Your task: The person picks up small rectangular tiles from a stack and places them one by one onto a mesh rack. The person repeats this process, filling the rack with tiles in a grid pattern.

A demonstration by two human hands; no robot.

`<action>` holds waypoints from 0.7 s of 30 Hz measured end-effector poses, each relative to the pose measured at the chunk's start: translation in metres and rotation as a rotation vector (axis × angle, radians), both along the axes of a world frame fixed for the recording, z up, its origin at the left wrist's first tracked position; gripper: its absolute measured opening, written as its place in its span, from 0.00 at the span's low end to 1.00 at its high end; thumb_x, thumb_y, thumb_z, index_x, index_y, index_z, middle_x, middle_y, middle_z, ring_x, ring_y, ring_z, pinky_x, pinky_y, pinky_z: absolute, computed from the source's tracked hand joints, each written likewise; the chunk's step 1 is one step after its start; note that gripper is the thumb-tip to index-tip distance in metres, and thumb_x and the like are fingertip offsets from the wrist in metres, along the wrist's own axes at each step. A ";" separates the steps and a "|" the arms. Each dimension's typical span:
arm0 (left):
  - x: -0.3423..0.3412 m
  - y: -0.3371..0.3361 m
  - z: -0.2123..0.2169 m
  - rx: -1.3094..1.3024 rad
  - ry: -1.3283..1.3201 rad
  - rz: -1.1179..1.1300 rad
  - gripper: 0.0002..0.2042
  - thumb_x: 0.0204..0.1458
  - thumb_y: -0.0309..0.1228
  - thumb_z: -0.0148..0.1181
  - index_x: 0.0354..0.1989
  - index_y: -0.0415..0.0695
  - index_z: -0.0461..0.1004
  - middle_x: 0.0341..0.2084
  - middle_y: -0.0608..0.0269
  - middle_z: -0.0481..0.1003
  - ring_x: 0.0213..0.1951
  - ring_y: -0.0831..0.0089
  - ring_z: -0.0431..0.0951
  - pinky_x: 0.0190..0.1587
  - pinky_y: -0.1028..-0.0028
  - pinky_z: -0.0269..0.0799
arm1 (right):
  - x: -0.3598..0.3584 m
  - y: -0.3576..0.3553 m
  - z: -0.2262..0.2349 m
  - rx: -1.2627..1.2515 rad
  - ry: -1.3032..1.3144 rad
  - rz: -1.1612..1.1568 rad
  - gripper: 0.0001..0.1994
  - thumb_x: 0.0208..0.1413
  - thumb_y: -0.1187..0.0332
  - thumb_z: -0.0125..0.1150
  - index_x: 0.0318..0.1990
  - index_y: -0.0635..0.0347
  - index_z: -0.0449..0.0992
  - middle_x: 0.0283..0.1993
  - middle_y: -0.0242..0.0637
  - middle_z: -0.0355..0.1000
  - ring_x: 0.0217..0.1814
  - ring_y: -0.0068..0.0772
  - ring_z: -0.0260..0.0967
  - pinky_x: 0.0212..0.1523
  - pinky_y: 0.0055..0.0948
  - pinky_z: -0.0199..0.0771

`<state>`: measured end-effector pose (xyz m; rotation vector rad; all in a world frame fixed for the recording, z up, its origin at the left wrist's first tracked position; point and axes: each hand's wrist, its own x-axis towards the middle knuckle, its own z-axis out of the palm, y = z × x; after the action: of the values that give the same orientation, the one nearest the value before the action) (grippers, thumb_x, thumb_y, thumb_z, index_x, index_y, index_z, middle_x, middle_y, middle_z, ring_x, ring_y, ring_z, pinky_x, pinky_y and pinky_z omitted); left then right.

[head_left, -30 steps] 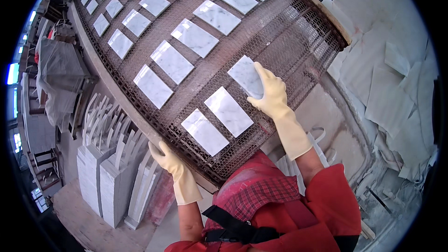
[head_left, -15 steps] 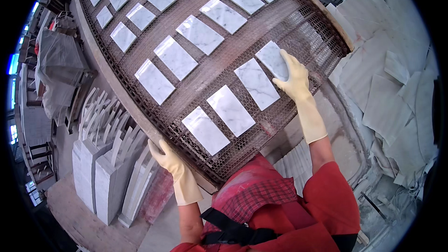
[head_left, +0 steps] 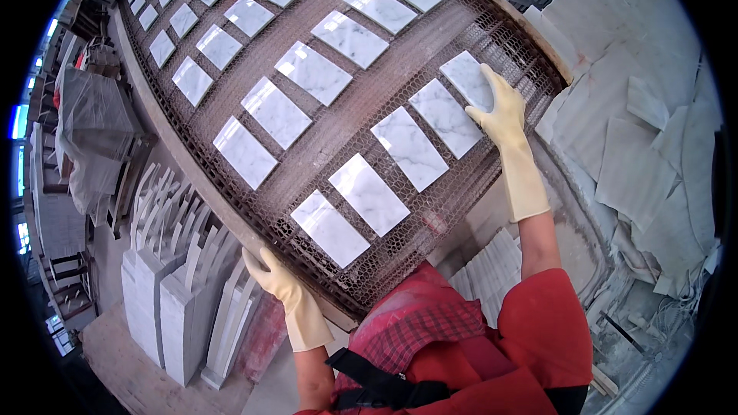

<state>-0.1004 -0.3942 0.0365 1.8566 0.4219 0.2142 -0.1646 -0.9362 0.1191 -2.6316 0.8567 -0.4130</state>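
Apron (head_left: 430, 330): red check, at the near edge of the mesh belt (head_left: 430, 61).

Left hand (head_left: 270, 273): cream glove, on the near rim of the belt, fingers curled over the edge; its grip holds only the rim, no tile.

Upright slabs (head_left: 181, 300): white marble, stacked on edge below the belt's near-left rim.

Flat tile stack (head_left: 484, 277): below the belt's near-right corner.

Right hand (head_left: 496, 111): cream glove, arm stretched out, palm flat and fingers spread on the corner tile (head_left: 465, 77); grip open, pressing rather than clasping.

Corner tile: white veined marble, flat on the belt at its right edge, just beside the next tile (head_left: 444, 117).

Other tiles: 2 rows, spaced apart, running up the belt to its far end.

Offcuts (head_left: 646, 146): pale slabs heaped right of the belt.
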 end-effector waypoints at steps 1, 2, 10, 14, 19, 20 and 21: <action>-0.003 -0.004 0.007 -0.046 0.029 0.004 0.33 0.74 0.35 0.54 0.80 0.27 0.52 0.73 0.40 0.66 0.65 0.58 0.75 0.68 0.64 0.72 | 0.001 -0.007 -0.004 -0.026 0.045 -0.010 0.47 0.44 0.64 0.85 0.75 0.52 0.70 0.72 0.45 0.75 0.71 0.53 0.74 0.73 0.44 0.72; -0.004 -0.004 0.007 -0.060 0.030 0.007 0.33 0.74 0.35 0.54 0.80 0.28 0.52 0.72 0.40 0.66 0.64 0.58 0.75 0.67 0.64 0.73 | 0.002 -0.014 -0.008 -0.051 0.089 -0.015 0.46 0.45 0.64 0.85 0.76 0.51 0.70 0.72 0.44 0.75 0.70 0.52 0.74 0.72 0.43 0.73; -0.004 0.011 -0.013 -0.055 -0.018 0.020 0.34 0.72 0.35 0.56 0.80 0.32 0.53 0.64 0.44 0.73 0.53 0.63 0.82 0.55 0.68 0.81 | -0.001 0.002 0.005 -0.196 0.202 0.004 0.41 0.51 0.68 0.80 0.74 0.49 0.69 0.71 0.41 0.73 0.74 0.49 0.69 0.70 0.45 0.74; -0.005 0.006 -0.013 -0.071 -0.026 0.023 0.33 0.72 0.34 0.56 0.79 0.30 0.54 0.64 0.45 0.74 0.54 0.63 0.81 0.56 0.68 0.80 | -0.026 0.028 0.000 -0.174 -0.126 0.064 0.36 0.52 0.72 0.77 0.71 0.56 0.73 0.69 0.46 0.76 0.71 0.54 0.72 0.71 0.47 0.73; -0.008 0.014 -0.018 -0.028 -0.059 -0.004 0.32 0.73 0.34 0.56 0.79 0.29 0.56 0.66 0.45 0.73 0.62 0.61 0.77 0.66 0.65 0.72 | -0.039 0.098 0.003 0.057 -0.357 0.239 0.32 0.52 0.75 0.74 0.67 0.65 0.76 0.65 0.52 0.78 0.67 0.59 0.75 0.70 0.49 0.74; -0.009 0.012 -0.016 -0.030 -0.058 0.010 0.32 0.72 0.34 0.57 0.78 0.29 0.56 0.67 0.44 0.72 0.63 0.60 0.76 0.68 0.64 0.70 | -0.039 0.112 0.002 0.091 -0.373 0.282 0.31 0.52 0.75 0.74 0.67 0.67 0.76 0.65 0.53 0.78 0.67 0.60 0.75 0.69 0.49 0.74; -0.010 0.006 -0.011 -0.029 -0.040 0.028 0.33 0.72 0.35 0.58 0.78 0.29 0.57 0.68 0.44 0.71 0.64 0.59 0.75 0.69 0.64 0.69 | -0.040 0.125 0.003 0.119 -0.379 0.322 0.31 0.52 0.75 0.74 0.66 0.68 0.77 0.64 0.54 0.79 0.66 0.60 0.76 0.69 0.49 0.74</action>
<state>-0.1102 -0.3882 0.0259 1.8163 0.4221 0.2627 -0.2046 -0.8116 0.1217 -2.4091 0.3203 -0.7149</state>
